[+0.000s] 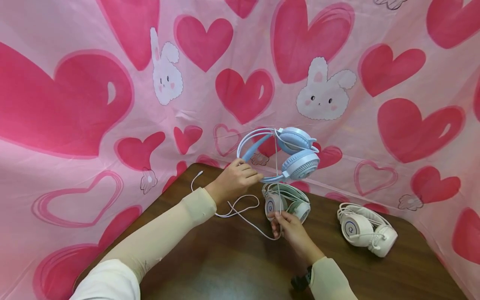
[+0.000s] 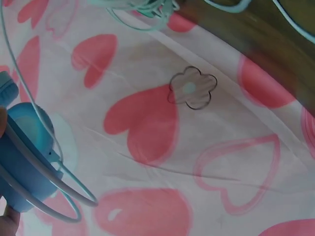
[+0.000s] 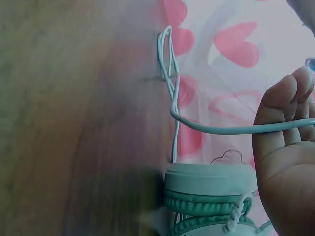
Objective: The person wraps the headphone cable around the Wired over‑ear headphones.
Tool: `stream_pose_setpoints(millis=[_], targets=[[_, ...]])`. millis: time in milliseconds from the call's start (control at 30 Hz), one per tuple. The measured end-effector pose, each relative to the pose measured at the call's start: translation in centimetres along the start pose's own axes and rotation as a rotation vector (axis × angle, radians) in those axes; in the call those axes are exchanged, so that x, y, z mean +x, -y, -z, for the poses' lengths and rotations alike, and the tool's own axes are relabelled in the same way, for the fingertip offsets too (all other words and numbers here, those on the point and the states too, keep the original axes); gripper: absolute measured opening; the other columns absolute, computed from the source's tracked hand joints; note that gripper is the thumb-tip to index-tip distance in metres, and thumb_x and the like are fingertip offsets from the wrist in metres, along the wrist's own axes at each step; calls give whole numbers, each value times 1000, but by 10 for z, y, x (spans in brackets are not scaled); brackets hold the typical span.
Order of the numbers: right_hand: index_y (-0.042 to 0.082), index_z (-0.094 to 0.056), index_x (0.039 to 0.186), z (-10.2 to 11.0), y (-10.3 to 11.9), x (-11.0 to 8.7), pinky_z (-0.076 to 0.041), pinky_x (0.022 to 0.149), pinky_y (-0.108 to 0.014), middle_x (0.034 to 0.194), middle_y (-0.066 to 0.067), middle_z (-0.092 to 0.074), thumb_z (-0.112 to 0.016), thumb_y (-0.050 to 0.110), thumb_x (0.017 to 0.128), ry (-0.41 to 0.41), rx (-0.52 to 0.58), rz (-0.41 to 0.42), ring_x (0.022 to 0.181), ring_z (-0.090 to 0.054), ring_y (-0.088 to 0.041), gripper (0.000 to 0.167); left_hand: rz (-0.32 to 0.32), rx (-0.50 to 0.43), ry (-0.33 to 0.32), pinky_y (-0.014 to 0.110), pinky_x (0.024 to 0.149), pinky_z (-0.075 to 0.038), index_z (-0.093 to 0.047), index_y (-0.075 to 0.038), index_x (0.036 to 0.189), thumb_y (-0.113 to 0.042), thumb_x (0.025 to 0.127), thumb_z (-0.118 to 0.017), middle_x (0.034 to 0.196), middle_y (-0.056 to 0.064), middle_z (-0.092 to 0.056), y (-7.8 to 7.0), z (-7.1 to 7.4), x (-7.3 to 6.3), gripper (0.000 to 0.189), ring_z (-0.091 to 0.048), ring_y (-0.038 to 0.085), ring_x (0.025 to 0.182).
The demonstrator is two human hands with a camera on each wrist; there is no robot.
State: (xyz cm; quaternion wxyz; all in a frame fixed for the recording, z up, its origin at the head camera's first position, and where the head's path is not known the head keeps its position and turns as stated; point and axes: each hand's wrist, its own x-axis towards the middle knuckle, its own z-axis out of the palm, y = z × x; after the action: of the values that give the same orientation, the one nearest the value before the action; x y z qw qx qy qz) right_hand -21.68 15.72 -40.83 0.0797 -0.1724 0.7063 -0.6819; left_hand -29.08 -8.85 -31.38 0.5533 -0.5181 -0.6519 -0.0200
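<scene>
Blue-and-white headphones (image 1: 300, 164) are held up above the far part of the table, earcups to the right. My left hand (image 1: 240, 179) grips them by the headband; the left wrist view shows the blue headband pad (image 2: 22, 172) at its left edge. Lower and to the right, my right hand (image 1: 292, 229) holds the headphones' thin white cable (image 1: 258, 229) in its fingers. In the right wrist view the cable (image 3: 226, 130) runs across the fingers. The cable's slack lies looped on the table, its plug end (image 1: 200, 172) at the far left.
Pale green-and-white headphones (image 1: 275, 204) sit on the brown table (image 1: 210, 266) just behind my right hand. White headphones (image 1: 356, 227) with a bundled cable lie farther right. A pink cloth (image 1: 202, 100) with hearts and rabbits hangs behind the table.
</scene>
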Motion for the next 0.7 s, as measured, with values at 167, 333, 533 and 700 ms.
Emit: stream_pose_setpoints(millis=[167, 333, 533, 700], targets=[[-18, -50, 117, -2, 3, -11, -50, 58, -29, 75, -6, -54, -47, 24, 104, 46, -68, 32, 61, -54, -15, 44, 29, 12, 66, 37, 75, -47, -72, -15, 102, -2, 85, -61, 90, -4, -71, 14, -1, -2, 24, -65, 15, 81], [-17, -51, 114, -3, 6, -23, -51, 56, -31, 73, -6, -56, -48, 16, 103, 101, -141, 103, 61, -56, -15, 35, 59, -3, 99, 37, 73, -46, -73, -15, 104, -2, 86, -62, 90, -4, -71, 22, -2, -8, 24, -64, 16, 80], [-16, -51, 118, -3, 12, -34, -52, 57, -35, 76, -8, -56, -48, 10, 102, 137, -170, 138, 63, -57, -13, 30, 61, 4, 123, 36, 70, -46, -74, -15, 104, -7, 88, -64, 88, -3, -71, 26, -8, -13, 21, -65, 16, 78], [-16, -51, 123, -6, 18, -41, -56, 63, -40, 79, -6, -59, -47, 7, 102, 202, -189, 164, 68, -60, -13, 31, 73, 9, 157, 36, 69, -45, -74, -15, 104, -6, 89, -64, 88, -3, -71, 26, -14, -16, 21, -65, 17, 78]])
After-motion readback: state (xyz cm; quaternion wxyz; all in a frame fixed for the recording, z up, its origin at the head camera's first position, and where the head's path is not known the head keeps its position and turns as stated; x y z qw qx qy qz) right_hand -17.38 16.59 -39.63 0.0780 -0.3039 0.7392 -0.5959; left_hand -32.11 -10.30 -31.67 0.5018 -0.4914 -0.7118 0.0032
